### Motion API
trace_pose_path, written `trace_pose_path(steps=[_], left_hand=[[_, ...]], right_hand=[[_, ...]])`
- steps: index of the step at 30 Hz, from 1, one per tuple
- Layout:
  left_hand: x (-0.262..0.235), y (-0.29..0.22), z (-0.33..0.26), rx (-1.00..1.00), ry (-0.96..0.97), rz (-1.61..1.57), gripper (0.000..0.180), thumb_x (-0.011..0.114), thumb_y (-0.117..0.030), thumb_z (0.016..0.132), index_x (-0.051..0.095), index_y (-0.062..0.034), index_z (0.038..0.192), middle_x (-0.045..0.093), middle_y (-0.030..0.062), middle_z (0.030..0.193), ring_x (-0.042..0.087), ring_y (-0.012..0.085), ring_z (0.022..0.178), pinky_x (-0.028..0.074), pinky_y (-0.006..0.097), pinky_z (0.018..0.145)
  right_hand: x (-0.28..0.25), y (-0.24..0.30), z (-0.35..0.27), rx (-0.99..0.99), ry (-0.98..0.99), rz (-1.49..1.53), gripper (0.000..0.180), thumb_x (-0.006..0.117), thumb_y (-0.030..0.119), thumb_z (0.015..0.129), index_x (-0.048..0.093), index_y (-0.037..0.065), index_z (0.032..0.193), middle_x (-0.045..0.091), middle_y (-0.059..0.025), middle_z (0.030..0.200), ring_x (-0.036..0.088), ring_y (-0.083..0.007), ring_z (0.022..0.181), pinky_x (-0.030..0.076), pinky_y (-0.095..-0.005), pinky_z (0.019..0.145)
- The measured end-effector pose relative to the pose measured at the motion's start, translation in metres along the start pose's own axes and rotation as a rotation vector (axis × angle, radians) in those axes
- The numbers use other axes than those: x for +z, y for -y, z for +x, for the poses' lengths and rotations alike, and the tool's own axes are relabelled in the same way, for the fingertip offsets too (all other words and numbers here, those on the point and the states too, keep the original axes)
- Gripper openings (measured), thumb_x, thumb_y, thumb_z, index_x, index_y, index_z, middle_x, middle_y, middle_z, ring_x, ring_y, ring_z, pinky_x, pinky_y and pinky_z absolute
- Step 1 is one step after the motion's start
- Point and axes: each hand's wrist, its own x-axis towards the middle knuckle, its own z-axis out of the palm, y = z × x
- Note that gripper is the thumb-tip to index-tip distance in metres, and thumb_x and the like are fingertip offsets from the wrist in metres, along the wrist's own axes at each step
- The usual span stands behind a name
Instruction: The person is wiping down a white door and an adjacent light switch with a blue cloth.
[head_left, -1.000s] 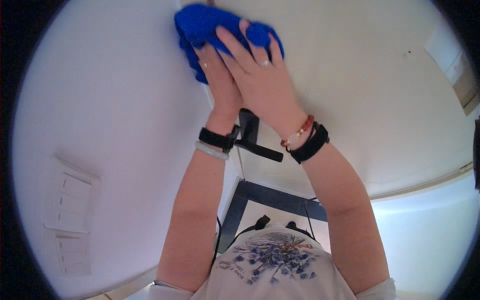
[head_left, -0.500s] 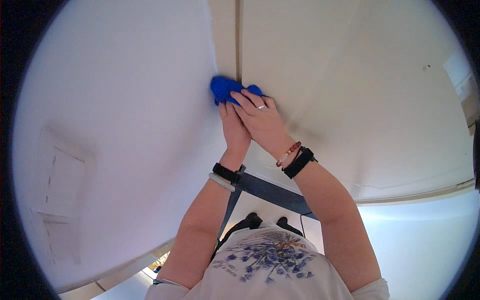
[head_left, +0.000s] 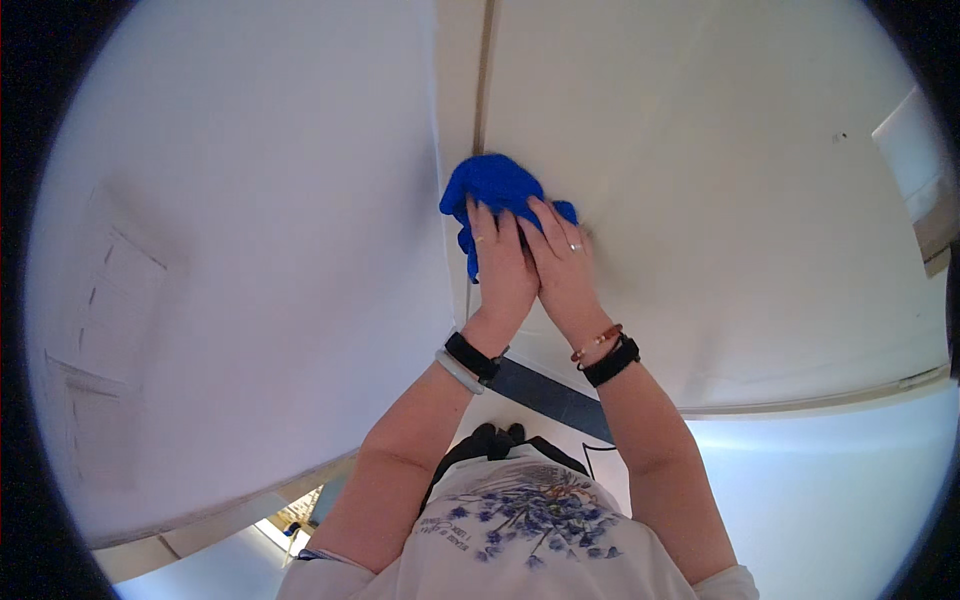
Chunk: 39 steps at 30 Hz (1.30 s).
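Note:
A blue cloth (head_left: 495, 185) lies bunched against the narrow strip beside a dark seam, between a white wall and a beige panel. My left hand (head_left: 507, 268) presses on its lower left part, with a loose fold hanging beside the fingers. Close against it, my right hand (head_left: 566, 272), with a ring on one finger, holds the right part of the cloth. Both sets of fingertips rest on the fabric or sink into its folds. The thumbs are mostly hidden between the hands.
The white wall (head_left: 290, 180) fills the left, with pale rectangular plates (head_left: 130, 285) on it. The beige panel (head_left: 720, 220) spreads to the right above a skirting strip (head_left: 820, 402). A dark band (head_left: 550, 398) crosses the floor near my shoes.
Both hands and the cloth have shifted slightly right. My left hand has come up higher on the cloth, which is more spread out and shows a hanging fold.

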Motion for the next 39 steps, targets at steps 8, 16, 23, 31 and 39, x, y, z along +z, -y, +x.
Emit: trace_pose_path(steps=[8,16,23,31,39], left_hand=[[-0.017,-0.023,0.04,0.131,0.12,-0.249,0.04,0.054,-0.002,0.078,0.044,0.0076,0.115,0.018,0.0286,0.143,0.017,0.0528,0.13,0.017,0.064,0.103],[-0.038,-0.065,0.111,0.405,-0.05,-0.101,0.043,0.063,-0.008,0.069,0.054,-0.0066,0.112,0.023,0.0234,0.144,0.017,0.0467,0.133,0.003,0.073,0.098],[-0.011,-0.029,0.034,0.187,0.027,-0.005,0.033,0.058,-0.015,0.076,0.057,-0.0008,0.106,0.029,0.0299,0.135,0.011,0.054,0.132,0.01,0.072,0.098],[-0.019,-0.015,-0.015,0.143,0.241,0.364,0.033,0.052,-0.008,0.081,0.051,0.0145,0.105,0.042,0.0334,0.117,0.023,0.0535,0.129,0.032,0.049,0.103],[-0.03,-0.023,-0.031,-0.053,0.228,0.254,0.039,0.057,-0.002,0.076,0.049,0.0113,0.111,0.039,0.0337,0.121,0.034,0.0494,0.12,0.035,0.046,0.101]], right_hand=[[-0.037,0.014,0.025,0.171,-0.023,-0.259,0.04,0.054,0.008,0.081,0.053,0.005,0.121,0.04,-0.0116,0.138,0.038,-0.0306,0.125,0.029,-0.0475,0.102],[-0.093,0.031,0.081,0.049,-0.471,-0.287,0.035,0.055,0.004,0.08,0.059,0.006,0.114,0.045,-0.0128,0.134,0.042,-0.0329,0.119,0.032,-0.0441,0.099],[-0.047,0.026,0.02,-0.016,-0.371,-0.2,0.025,0.059,0.008,0.077,0.065,0.01,0.102,0.051,-0.0043,0.13,0.046,-0.0266,0.115,0.037,-0.0395,0.095],[-0.018,0.027,-0.019,0.046,-0.183,-0.103,0.033,0.058,0.007,0.077,0.063,0.01,0.109,0.049,-0.0032,0.132,0.045,-0.0254,0.116,0.036,-0.0385,0.097],[-0.012,0.033,-0.031,0.115,-0.089,0.117,0.041,0.056,0.001,0.075,0.058,0.006,0.115,0.048,-0.0074,0.131,0.044,-0.0291,0.115,0.037,-0.0393,0.098]])
